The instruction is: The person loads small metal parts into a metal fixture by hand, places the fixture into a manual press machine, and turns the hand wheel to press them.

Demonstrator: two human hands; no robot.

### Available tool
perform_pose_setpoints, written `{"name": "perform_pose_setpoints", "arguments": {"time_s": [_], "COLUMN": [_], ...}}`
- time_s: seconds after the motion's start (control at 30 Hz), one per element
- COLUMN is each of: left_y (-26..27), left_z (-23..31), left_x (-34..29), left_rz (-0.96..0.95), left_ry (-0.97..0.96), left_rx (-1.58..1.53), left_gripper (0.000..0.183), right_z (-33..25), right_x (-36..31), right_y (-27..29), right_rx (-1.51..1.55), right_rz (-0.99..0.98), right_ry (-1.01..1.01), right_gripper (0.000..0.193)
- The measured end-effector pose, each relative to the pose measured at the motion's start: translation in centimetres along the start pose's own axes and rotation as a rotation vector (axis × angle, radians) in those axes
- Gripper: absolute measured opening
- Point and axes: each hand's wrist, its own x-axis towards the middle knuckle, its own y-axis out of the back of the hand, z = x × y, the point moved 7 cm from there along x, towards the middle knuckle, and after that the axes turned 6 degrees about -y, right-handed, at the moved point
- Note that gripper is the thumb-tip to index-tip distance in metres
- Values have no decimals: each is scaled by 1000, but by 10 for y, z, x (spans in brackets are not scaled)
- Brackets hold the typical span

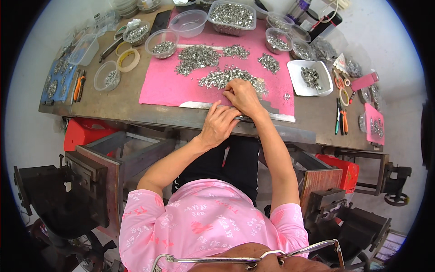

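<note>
Small silvery metal pieces are being handled at the center of the frame, most of them lying loose on a pink mat [156, 88] spread over the bench [131, 100]. The right hand [244, 97] is at the front of the middle heap [226, 78], fingers curled with their tips down by the nearest pieces; whether its grip has closed on one cannot be told. The left hand [218, 123] lies just below and to the left, fingers bent over the front edge of the bench; its fingertips are partly hidden, so what that grip holds, if anything, cannot be told either. As for progress, the work looks partway through. Some pieces already sit in containers: the large clear tub [232, 31] at the top of the frame is heaped with them, and the white tray [297, 68] right of the mat carries a smaller lot. Still loose, besides the middle heap, are a broad heap [198, 59] above and left of it, a small heap [236, 51] near the top of the mat and another heap [269, 63] toward its right side. Which heaps are finished and which remain to be worked through does not show.
</note>
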Motion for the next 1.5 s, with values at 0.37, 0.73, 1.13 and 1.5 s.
{"name": "perform_pose_setpoints", "arguments": {"time_s": [0.37, 0.73, 1.13, 1.5], "left_y": [-2, -1, -2, 0], "left_z": [-5, -2, -4, -4], "left_x": [-5, -4, -6, -6], "left_rz": [14, 4, 18, 27], "left_ry": [34, 36, 50, 54], "left_rx": [-27, -7, -22, -28], "left_gripper": [31, 31, 32, 29], "right_z": [3, 37, -7, -27], "right_x": [-36, -70, -97, -102], "right_y": [37, 52, 42, 40], "right_rx": [188, -67, 184, -113], "right_rz": [137, 100, 198, 251], "right_ry": [-67, -141, -3, 174], "right_gripper": [7, 9, 8, 14]}}
